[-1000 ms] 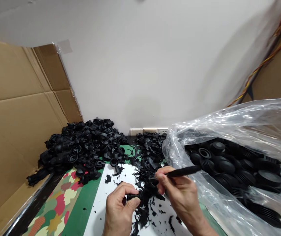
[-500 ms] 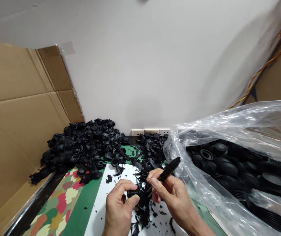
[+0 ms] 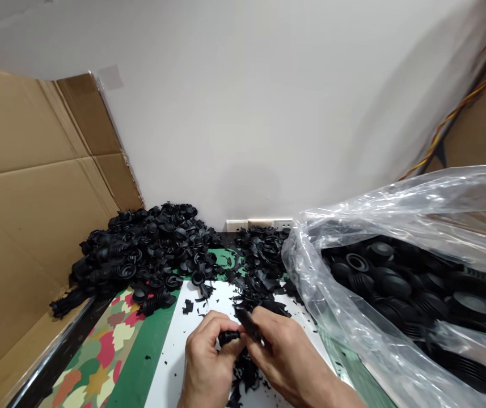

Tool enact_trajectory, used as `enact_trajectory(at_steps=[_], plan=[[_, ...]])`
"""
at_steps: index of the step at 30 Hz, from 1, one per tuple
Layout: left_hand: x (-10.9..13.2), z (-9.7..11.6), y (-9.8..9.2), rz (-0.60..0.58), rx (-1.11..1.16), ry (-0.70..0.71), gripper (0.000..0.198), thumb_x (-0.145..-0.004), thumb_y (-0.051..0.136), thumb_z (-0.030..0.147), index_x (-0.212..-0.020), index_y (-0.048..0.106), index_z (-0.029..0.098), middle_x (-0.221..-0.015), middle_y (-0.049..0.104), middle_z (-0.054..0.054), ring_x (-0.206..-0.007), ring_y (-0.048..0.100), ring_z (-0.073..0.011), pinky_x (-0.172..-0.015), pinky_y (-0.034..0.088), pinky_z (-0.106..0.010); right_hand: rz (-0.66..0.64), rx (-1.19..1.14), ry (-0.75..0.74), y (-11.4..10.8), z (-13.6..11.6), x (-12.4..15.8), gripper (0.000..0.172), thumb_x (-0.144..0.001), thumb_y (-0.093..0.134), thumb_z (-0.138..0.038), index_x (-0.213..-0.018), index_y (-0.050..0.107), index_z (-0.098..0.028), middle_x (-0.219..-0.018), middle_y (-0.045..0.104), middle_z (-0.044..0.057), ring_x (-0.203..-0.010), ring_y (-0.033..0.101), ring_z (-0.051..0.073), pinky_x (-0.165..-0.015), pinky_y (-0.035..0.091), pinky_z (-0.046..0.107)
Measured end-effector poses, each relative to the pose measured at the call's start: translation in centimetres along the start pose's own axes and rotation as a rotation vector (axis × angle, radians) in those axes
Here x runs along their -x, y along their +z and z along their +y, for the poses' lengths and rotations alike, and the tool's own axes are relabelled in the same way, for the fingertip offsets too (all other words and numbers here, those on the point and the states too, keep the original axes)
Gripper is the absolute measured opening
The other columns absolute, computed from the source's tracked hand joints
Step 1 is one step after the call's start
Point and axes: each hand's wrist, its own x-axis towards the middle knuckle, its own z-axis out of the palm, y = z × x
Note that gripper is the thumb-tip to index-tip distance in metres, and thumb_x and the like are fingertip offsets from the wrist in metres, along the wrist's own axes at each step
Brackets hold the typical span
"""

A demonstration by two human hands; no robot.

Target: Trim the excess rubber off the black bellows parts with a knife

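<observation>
Near the bottom middle, my left hand (image 3: 209, 357) pinches a small ribbed black rubber part (image 3: 228, 338) between thumb and fingers. My right hand (image 3: 283, 351) is closed round a dark, pen-like tool (image 3: 248, 324), right beside that part; the fingertips of both hands meet or nearly meet there. The tool's tip is too hard to make out. Black scraps (image 3: 246, 371) lie below and between the hands on a white sheet (image 3: 168, 354).
A large heap of black ribbed parts (image 3: 153, 243) sits at the left, by a cardboard sheet (image 3: 34, 198). Black scraps (image 3: 263, 255) are piled before the wall sockets (image 3: 284, 225). On the right, a clear plastic bag (image 3: 311, 266) holds many black parts (image 3: 391, 283).
My right hand has turned and moved left against the left hand, and the tool now slants across beside the held part. My left hand keeps its pinch. The view has shifted slightly.
</observation>
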Motion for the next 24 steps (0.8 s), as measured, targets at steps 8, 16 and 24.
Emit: enact_trajectory(at_steps=[8,16,24], plan=[[0.4,0.0,0.1,-0.049,-0.162,-0.031,0.013,-0.073,0.055,0.009,-0.066,0.060,0.019,-0.070,0.059,-0.001,-0.064,0.056,-0.0162,-0.058,0.040,-0.024,-0.050,0.427,-0.244,0.3,0.5,0.3,0.022,-0.065,0.051,0.002,-0.069,0.055,-0.019,-0.063,0.061,-0.001,-0.049,0.056,0.014,-0.043,0.028,0.025],[0.2,0.5,-0.1,-0.078,-0.109,-0.030,0.013,-0.073,0.055,0.012,-0.065,0.062,0.019,-0.069,0.060,-0.001,-0.065,0.056,-0.0170,-0.060,0.041,-0.025,-0.023,0.552,-0.225,1.3,1.2,0.5,0.020,-0.065,0.048,-0.001,-0.073,0.053,-0.018,-0.065,0.062,0.003,-0.048,0.058,0.018,-0.042,0.026,0.027],[-0.1,0.5,-0.3,-0.027,0.044,-0.195,0.012,-0.064,0.058,0.012,-0.067,0.067,0.019,-0.072,0.063,-0.002,-0.072,0.058,-0.0197,-0.064,0.044,-0.026,-0.101,-0.237,0.266,-1.1,0.7,-0.6,0.014,-0.077,0.044,-0.013,-0.068,0.052,-0.018,-0.060,0.054,-0.002,-0.056,0.050,0.013,-0.052,0.038,0.022]])
